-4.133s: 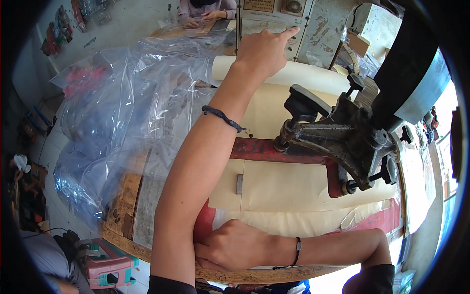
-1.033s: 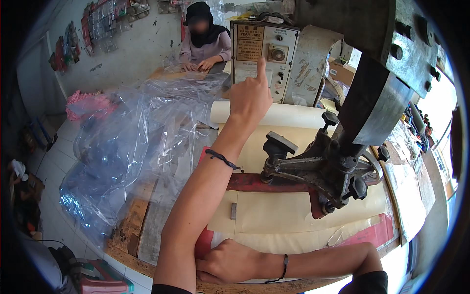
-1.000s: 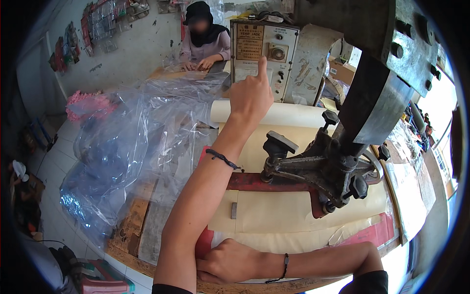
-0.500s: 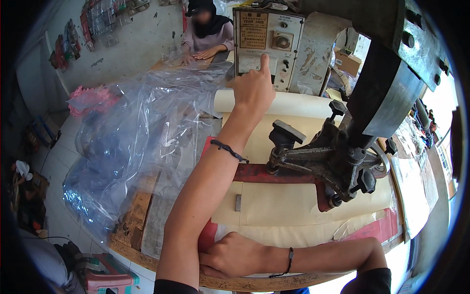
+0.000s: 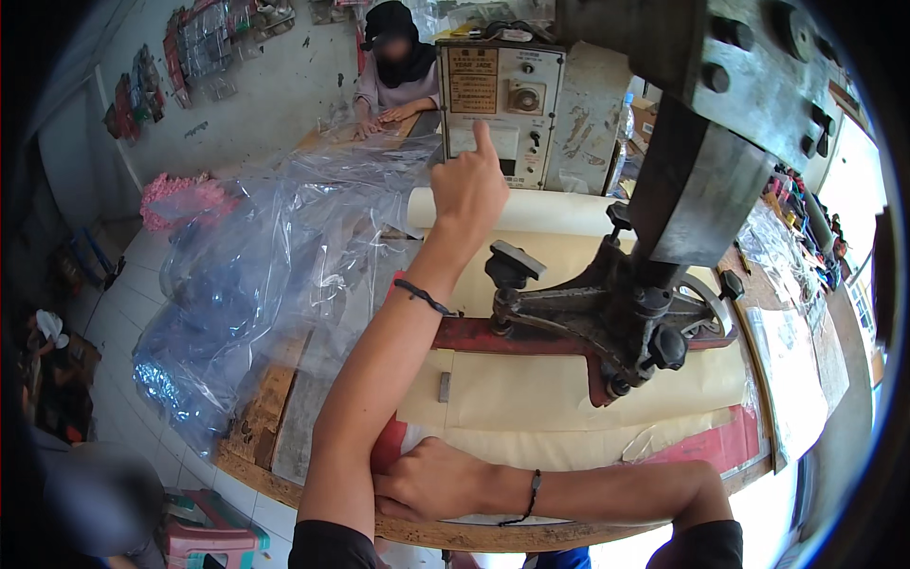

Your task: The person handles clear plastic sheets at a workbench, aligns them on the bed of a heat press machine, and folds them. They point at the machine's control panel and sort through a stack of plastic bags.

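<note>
My left hand is raised in front of the control box, one finger stretched up across its panel, the others curled with nothing visible in them. Whether the fingertip touches the panel I cannot tell. Low at the table's near edge, my right hand is closed beside a red sheet edge; its fingertips are hidden under it. Cream sheeting spreads beyond that hand. Over it stands a black metal press head with knobs, joined to a red bar. A cream roll lies behind.
Clear plastic film heaps over the table's left side. Another person sits at the back with hands on a surface. White sheets lie at right. A red and green stool stands low at left.
The view has shifted, so the box, press and both arms appear farther left. Both hands keep the same pose. A blurred dark shape at lower left looks larger.
</note>
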{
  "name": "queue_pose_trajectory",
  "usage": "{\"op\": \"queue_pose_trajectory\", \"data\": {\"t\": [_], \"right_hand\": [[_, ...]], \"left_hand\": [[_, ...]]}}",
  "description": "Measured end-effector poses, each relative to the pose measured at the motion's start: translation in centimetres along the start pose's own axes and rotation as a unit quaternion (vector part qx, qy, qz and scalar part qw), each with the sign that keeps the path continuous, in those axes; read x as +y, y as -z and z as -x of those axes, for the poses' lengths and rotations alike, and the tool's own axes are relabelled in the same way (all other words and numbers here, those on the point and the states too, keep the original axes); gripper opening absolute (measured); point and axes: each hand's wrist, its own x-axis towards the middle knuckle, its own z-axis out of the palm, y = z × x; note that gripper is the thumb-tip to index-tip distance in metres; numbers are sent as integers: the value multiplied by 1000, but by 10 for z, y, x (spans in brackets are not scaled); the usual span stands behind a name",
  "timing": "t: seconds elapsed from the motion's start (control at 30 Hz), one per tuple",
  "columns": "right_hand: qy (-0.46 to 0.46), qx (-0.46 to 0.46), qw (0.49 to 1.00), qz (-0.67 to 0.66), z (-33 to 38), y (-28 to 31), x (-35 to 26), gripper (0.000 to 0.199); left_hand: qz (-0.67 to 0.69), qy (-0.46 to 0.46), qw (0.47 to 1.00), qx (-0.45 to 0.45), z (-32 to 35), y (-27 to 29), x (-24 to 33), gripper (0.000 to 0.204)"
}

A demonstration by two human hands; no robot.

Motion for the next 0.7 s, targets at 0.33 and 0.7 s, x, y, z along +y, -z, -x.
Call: {"op": "queue_pose_trajectory", "data": {"t": [0.33,0.7], "right_hand": [[26,14,997,76,3,-3,-4,15],[70,91,988,108,8,4,-8,14]], "left_hand": [[-11,-20,995,100,15,147,-22,44],[-201,267,933,-132,206,144,-118,88]]}}
